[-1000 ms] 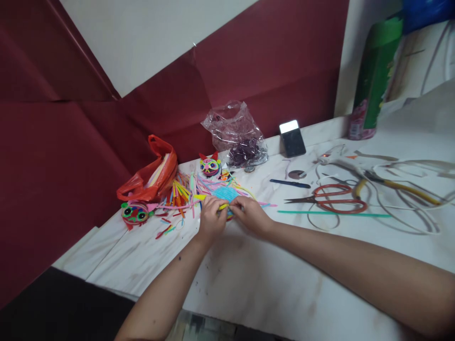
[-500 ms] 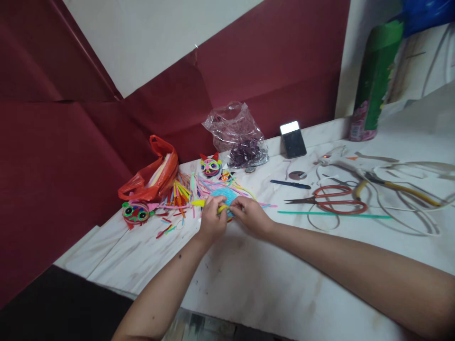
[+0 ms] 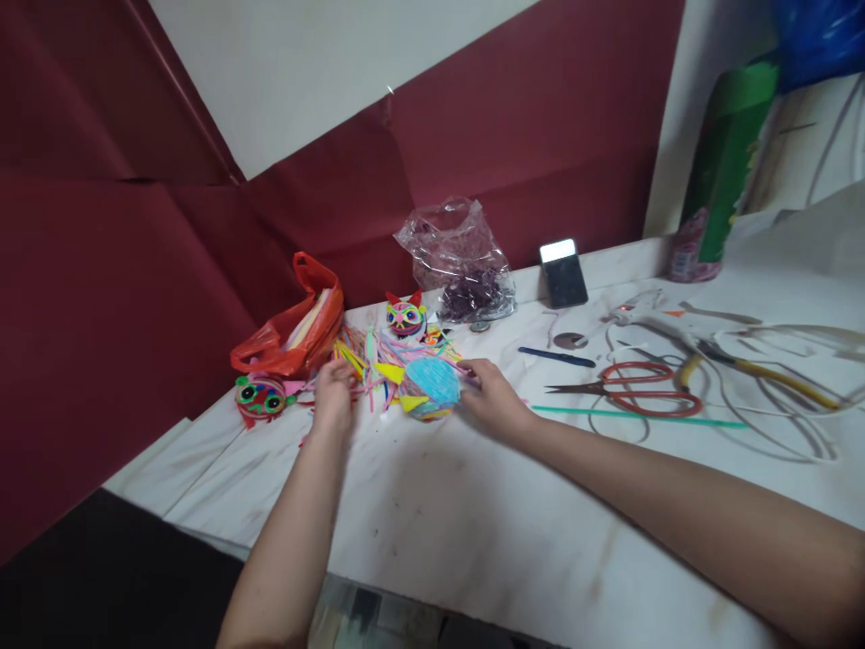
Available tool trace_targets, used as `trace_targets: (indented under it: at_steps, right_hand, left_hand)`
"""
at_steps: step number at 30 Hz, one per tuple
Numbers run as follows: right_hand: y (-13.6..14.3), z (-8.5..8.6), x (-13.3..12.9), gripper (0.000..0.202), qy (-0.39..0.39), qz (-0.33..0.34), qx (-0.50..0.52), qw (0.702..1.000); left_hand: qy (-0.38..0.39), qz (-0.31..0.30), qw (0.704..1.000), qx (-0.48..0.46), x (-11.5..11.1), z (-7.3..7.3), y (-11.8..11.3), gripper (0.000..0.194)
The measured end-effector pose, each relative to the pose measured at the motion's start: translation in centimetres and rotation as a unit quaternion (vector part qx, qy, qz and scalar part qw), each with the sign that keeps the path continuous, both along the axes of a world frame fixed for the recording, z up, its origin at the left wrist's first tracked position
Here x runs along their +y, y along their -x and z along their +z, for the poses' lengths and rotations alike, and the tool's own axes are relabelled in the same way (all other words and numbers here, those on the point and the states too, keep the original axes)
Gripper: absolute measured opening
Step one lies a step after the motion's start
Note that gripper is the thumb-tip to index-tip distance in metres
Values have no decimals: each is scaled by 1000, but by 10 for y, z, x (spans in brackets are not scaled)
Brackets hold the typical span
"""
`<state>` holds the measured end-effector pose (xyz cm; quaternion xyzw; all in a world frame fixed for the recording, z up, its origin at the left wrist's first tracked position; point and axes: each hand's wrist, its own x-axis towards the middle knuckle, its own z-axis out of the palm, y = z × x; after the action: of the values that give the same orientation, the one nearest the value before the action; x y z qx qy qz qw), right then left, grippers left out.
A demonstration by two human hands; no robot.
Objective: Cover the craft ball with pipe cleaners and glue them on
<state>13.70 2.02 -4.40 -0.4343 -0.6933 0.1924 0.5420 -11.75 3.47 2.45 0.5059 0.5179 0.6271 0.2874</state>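
Left hand (image 3: 336,389): off the yellow points since the earlier frame, shifted left to the strip pile; view has swung slightly too.
Left fingers: curled, tips at the yellow and orange strips (image 3: 348,354); can't tell if any are gripped.
Right hand (image 3: 492,394): eased back a little, now at the right edge of the blue-topped round piece.
Right fingers: part curled, close against that edge; can't tell if touching or holding.
Round piece (image 3: 432,383): on the surface (image 3: 506,523), between the hands, front of the strip pile; 2 yellow points (image 3: 414,405) show, 1 at its left, 1 at its near side.
Risk, points: could bend or pop off if a hand drags across them; joints too small to judge.
Risk, strips: tangled pile, so pulling 1 could drag others or tug the round piece.
Risk, right side: scissors (image 3: 604,388) lie with blades toward the right forearm's side; a careless sweep could catch the tips.
Face pieces: red-eared 1 (image 3: 405,317) behind the pile, green-eyed 1 (image 3: 260,401) left of the left hand; an elbow or sleeve-level knock could roll either.
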Motion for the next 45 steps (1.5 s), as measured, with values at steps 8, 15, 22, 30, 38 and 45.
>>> trace_targets:
  at_steps: [8,15,22,30,38,45]
  right_hand:
    - [2,-8,-8,75,-45,56,-84,994]
    - [-14,1,5,72,47,129,-1,991]
    - [-23,-4,10,56,137,196,61,969]
    - [-24,0,6,54,129,223,59,964]
    - [-35,15,4,51,110,215,-28,970]
    - [-67,53,7,29,103,29,-333,937]
  left_hand:
    - [140,-253,957,-4,5,-39,-21,54]
    - [90,-244,965,38,-9,-48,-55,50]
    - [90,-238,967,-3,-18,-46,-67,54]
    - [97,-354,928,-69,-22,-46,-71,84]
    - [101,-352,926,-88,-24,-44,-72,79]
    - [133,-316,937,-63,-24,-42,-69,64]
